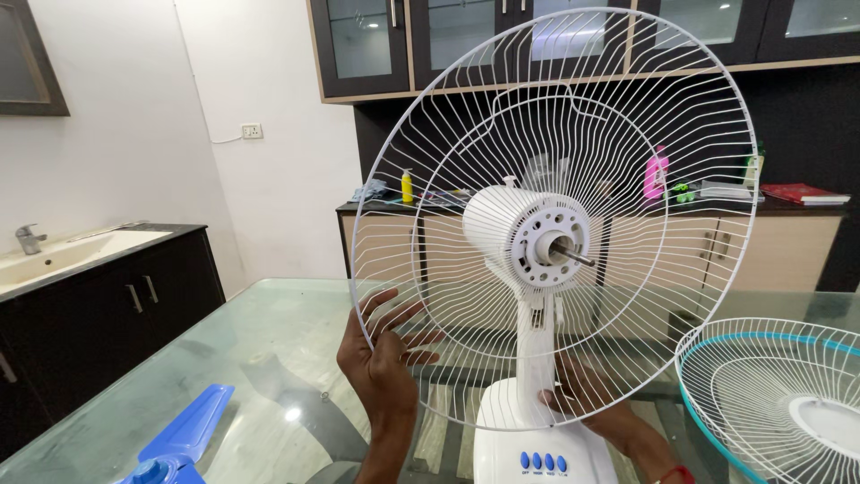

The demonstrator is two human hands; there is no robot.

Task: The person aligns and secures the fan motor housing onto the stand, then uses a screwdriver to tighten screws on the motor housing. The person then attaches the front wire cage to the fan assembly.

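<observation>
Room is bright and evenly lit, no harsh shadows. Ceiling lights show as small glare spots in the glass cabinet doors (448, 36) at far top, w/ a milky reflection patch beside them. The glass counter (269, 350) mirrors the room: a bright round hotspot at near left, plus pale sheen across its surface. Far right wall under the cabinets is dim. White wire guard (555, 215) is sharp, its thin wires crisp vs. the dark backdrop. Both hands, left (381, 363) and right (582, 394), are in focus, slightly shaded. Wide-angle lens bends the left wall edges; no motion blur seen.
</observation>
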